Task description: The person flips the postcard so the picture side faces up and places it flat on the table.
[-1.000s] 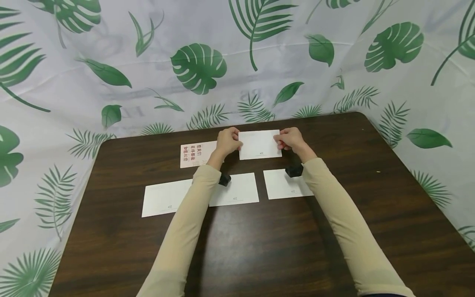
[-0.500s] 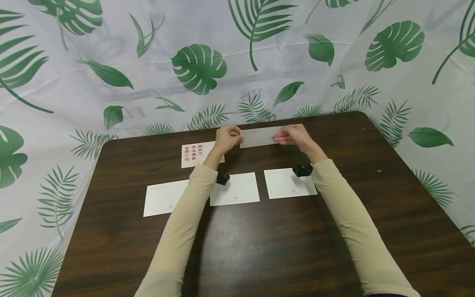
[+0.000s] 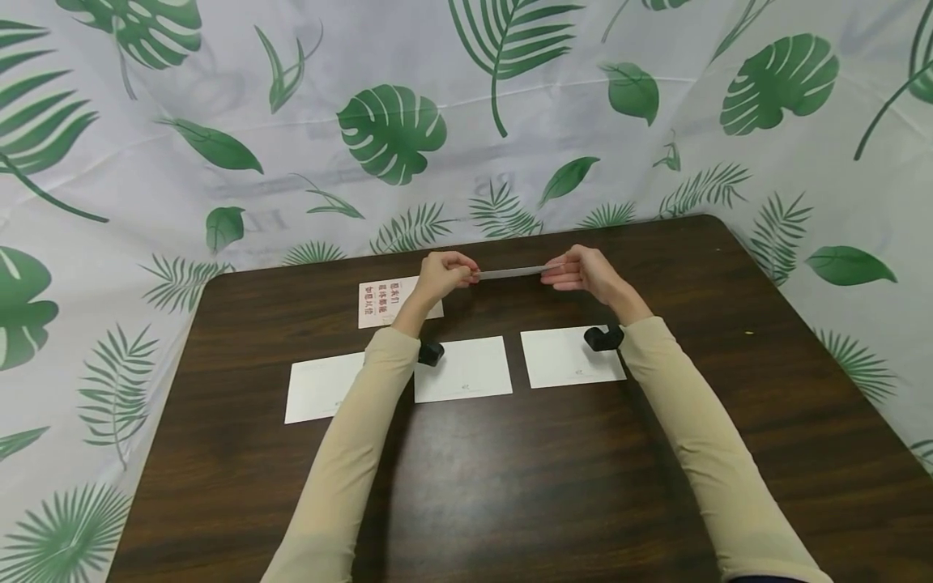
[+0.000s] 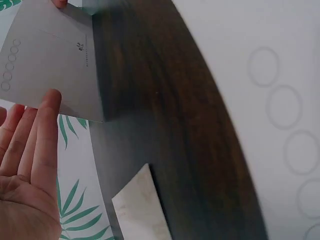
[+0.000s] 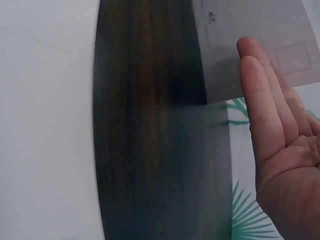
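I hold a white rectangular paper card (image 3: 510, 273) raised near the far edge of the dark brown wood-grain worktop (image 3: 510, 486), nearly edge-on from my head. My left hand (image 3: 440, 277) pinches its left end; my right hand (image 3: 592, 275) grips its right end, fingers straight against the printed face. Left of my left hand, toward the far left corner, lies 1 white paper card with red printed characters (image 3: 382, 302). Nearer me, 3 plain white rectangular cards (image 3: 466, 368) form a row, the leftmost partly hidden by my beige left sleeve (image 3: 350, 453).
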